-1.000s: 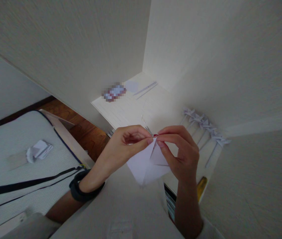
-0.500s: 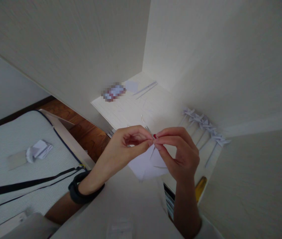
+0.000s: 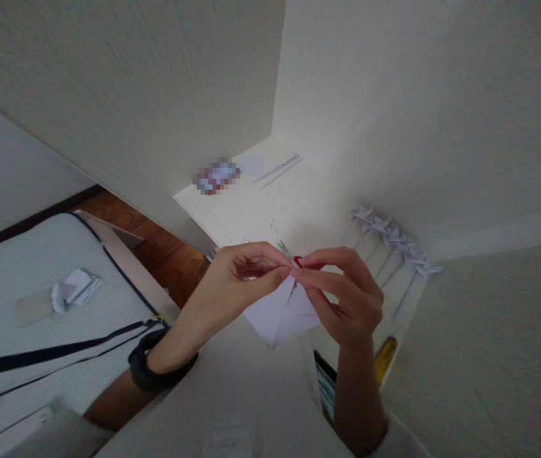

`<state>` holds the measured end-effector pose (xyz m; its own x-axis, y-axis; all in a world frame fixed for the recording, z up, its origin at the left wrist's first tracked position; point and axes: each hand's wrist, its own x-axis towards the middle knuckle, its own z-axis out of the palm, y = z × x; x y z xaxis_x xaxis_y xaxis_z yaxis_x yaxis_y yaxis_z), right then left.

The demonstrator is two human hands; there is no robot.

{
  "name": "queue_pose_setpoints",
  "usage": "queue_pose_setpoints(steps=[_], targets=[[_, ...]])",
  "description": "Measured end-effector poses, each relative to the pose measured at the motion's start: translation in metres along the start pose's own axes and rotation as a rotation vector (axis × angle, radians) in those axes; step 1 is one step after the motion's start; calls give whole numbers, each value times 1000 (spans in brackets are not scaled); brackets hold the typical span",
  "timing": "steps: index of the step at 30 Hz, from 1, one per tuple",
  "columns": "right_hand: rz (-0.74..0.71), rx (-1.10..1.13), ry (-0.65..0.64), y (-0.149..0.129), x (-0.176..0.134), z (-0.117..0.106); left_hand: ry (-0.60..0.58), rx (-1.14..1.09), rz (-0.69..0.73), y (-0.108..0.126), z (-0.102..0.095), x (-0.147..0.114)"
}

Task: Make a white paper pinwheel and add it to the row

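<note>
A square of white paper (image 3: 270,318) with slits in it hangs below my fingertips. My left hand (image 3: 246,273) is closed in a pinch on its upper edge. Beside it, my right hand (image 3: 346,286) pinches the same paper, the fingertips of both hands nearly touching. Just beyond the fingers lie scissors (image 3: 283,246) with a red handle, partly covered by my right hand. On the table to the right rests a row of several white paper pinwheels (image 3: 387,232) on thin sticks.
On the white table (image 3: 236,219), thin sticks (image 3: 277,170), a paper square (image 3: 252,165) and a blurred-out object (image 3: 217,176) lie toward the back. Walls enclose the corner. Folded paper (image 3: 77,287) rests on a mattress (image 3: 22,261) at left. A yellow object (image 3: 385,359) lies near the right edge.
My fingertips have shifted slightly down and left along with the paper. More of the scissors' red handle shows now. Both pinches stay closed.
</note>
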<state>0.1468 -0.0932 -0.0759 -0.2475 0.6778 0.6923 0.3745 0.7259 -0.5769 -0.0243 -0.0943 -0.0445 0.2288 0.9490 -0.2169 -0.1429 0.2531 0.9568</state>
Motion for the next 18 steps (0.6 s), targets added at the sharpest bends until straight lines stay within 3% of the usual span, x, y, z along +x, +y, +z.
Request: queue_pose_setpoints(steps=[9, 18], targets=[[19, 78, 25, 4, 0, 2, -49, 18, 8, -1, -4, 3], [273, 186, -36, -3, 9, -2, 17, 133, 63, -4, -3, -1]])
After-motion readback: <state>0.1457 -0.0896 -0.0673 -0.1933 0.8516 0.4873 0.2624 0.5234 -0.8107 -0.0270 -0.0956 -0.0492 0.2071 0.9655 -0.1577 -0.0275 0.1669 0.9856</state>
